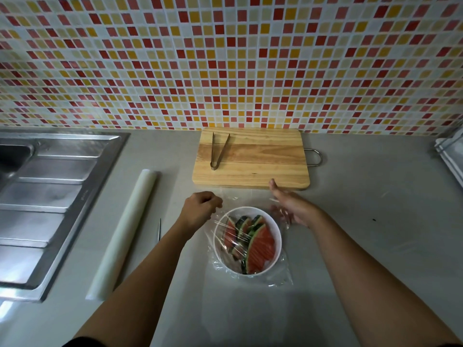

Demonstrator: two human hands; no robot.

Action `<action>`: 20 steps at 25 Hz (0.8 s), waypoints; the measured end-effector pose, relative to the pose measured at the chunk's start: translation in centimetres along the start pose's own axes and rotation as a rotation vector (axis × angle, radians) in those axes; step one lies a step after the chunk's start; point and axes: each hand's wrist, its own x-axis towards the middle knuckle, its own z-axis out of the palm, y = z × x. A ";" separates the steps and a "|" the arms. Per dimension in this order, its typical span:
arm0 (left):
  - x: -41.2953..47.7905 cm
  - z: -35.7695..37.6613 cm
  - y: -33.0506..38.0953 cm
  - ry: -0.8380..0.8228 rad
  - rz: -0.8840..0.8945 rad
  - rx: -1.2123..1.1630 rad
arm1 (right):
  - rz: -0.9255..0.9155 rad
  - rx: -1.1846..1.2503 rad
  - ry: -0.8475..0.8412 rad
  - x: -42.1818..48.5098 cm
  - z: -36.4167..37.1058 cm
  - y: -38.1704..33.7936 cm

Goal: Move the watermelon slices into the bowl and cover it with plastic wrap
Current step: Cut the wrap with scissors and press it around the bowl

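- Nearest you, below both hands, the round white bowl (274,222) holds the red watermelon slices (260,249) under the clear plastic wrap (280,274).
- Your left hand (200,209) is curled, pinching the wrap's far-left edge.
- Your right hand (290,209) touches the wrap, thumb straight; whether it grips, you cannot tell.
- Beyond your hands lies the rectangular wooden cutting board (250,166) carrying thin metal tongs (218,151).

Soft, even indoor light, rather dim. The steel sink (50,191) on the left throws pale glare, brightest at its near corner. Small glints streak the wrap (233,229). Faint shadows lie on the surface (363,234). The tiled wall (225,58) bows from wide-angle distortion; the edges look soft.
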 end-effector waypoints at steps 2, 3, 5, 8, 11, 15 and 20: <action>-0.1 0.3 0.0 0.031 0.050 -0.044 | 0.164 -0.084 -0.121 -0.6 -0.5 0.2; -0.1 0.5 0.1 0.055 0.073 -0.063 | 0.206 -0.088 -0.147 -0.8 -0.6 0.3; -0.2 0.8 0.0 0.106 0.119 -0.047 | 0.199 -0.062 -0.133 -1.0 -0.5 0.5; -0.4 1.0 -0.4 0.151 0.194 0.105 | 0.044 0.133 -0.008 -0.7 0.1 1.2; -0.7 1.6 -0.9 0.145 0.234 0.203 | -0.119 0.154 0.159 -0.4 1.2 2.2; -0.6 1.8 -1.4 0.181 0.244 0.281 | -0.234 0.169 0.400 0.3 2.3 3.3; -0.6 1.4 -2.2 0.179 0.319 0.295 | -0.329 0.163 0.554 0.8 2.6 3.6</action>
